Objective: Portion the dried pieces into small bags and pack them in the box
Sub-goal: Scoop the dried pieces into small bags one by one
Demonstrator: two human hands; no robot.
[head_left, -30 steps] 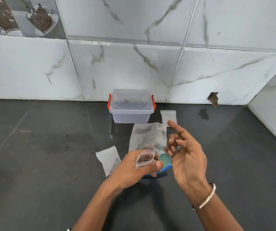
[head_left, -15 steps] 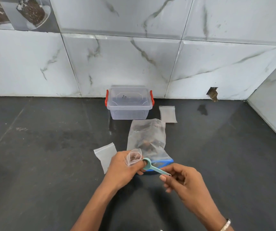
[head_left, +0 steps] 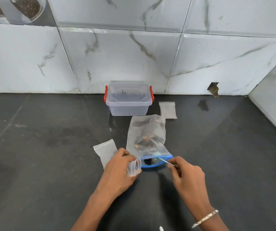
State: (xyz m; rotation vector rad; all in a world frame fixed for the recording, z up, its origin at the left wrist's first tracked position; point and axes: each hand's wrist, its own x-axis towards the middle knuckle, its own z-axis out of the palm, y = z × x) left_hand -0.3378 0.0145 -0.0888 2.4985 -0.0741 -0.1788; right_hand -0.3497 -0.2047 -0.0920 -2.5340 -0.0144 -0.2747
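Care is probably mattering on the lift: the right hand (head_left: 187, 175) is pinching the scoop (head_left: 164, 161), bowl inside the large bag (head_left: 147, 129) of dried pieces (head_left: 146, 140); the left hand (head_left: 119, 172) is gripping the small bag (head_left: 134, 168) open just beside; the box (head_left: 128, 99) is sitting lidded by the wall (head_left: 117, 55).

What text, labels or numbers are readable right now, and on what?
Box lid: short dark handwritten mark, too blurred to read.
Large bag, small bag in left hand, scoop in right hand: no print visible.
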